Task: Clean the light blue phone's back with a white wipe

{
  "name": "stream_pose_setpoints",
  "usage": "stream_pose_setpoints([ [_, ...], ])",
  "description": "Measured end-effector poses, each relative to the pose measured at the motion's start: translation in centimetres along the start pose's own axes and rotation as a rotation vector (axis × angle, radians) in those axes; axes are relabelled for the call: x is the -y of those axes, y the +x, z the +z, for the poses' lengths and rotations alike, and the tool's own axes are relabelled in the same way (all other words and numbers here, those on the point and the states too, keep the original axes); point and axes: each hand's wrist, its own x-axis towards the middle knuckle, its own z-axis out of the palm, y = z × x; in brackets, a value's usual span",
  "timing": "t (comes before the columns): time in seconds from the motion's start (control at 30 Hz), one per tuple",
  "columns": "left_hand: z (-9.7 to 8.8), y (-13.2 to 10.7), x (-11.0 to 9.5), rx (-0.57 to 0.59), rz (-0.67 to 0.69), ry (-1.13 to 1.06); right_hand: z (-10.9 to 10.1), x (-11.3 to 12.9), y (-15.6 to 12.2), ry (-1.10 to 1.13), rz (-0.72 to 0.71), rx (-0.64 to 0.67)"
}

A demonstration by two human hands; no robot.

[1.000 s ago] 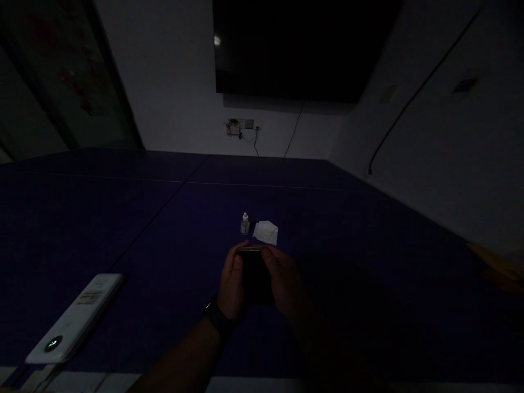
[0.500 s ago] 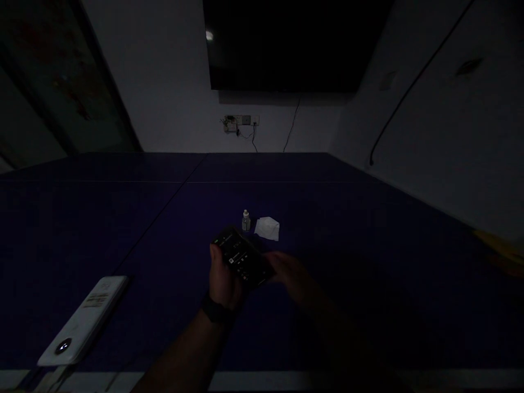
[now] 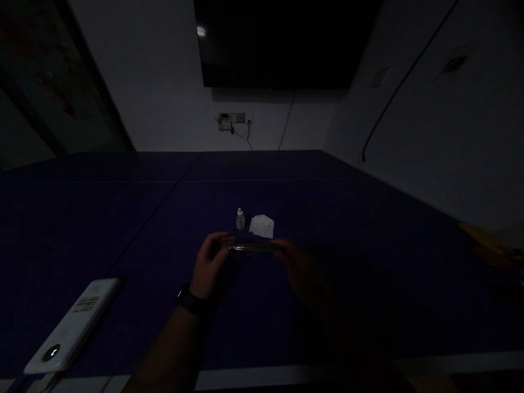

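Between my two hands a smartphone (image 3: 254, 248) is held level, edge-on to me, so its screen is out of sight. The fingers and thumb of my left hand (image 3: 210, 263) are closed on its left end; a dark watch sits on that wrist. At the other end my right hand (image 3: 297, 265), dim in shadow, grips the phone. Just beyond the phone stands a small clear bottle (image 3: 240, 220) with a white cap. Beside the bottle lies a folded white cloth or tissue (image 3: 262, 226).
A white power-bank-like device (image 3: 76, 325) with a lit round display and cable lies at the near left of the dark blue table (image 3: 164, 245). Sockets with cords (image 3: 233, 119) are on the wall below a large screen (image 3: 282, 43). Something yellow (image 3: 483, 237) lies far right.
The phone has turned from a slanted pose with its lit screen showing to a level, edge-on one. My left hand has shifted from its underside to its left end. The view has moved slightly.
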Motion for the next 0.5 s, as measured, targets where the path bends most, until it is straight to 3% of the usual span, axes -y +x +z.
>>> stream_pose_setpoints([
  [0.13,0.2,-0.4,-0.1,0.273,0.263,0.446,0.2,-0.2,-0.2,-0.142,-0.286,0.098],
  [0.23,0.7,-0.8,0.0,0.405,0.43,0.597,0.8,-0.4,-0.5,-0.135,-0.413,0.132],
  [0.33,1.1,-1.2,-0.3,0.426,0.508,0.637,1.1,-0.2,-0.9,-0.067,-0.379,0.106],
  [0.5,1.2,-1.6,-0.9,0.353,0.579,0.662,1.0,0.7,-1.1,0.093,-0.143,0.13],
])
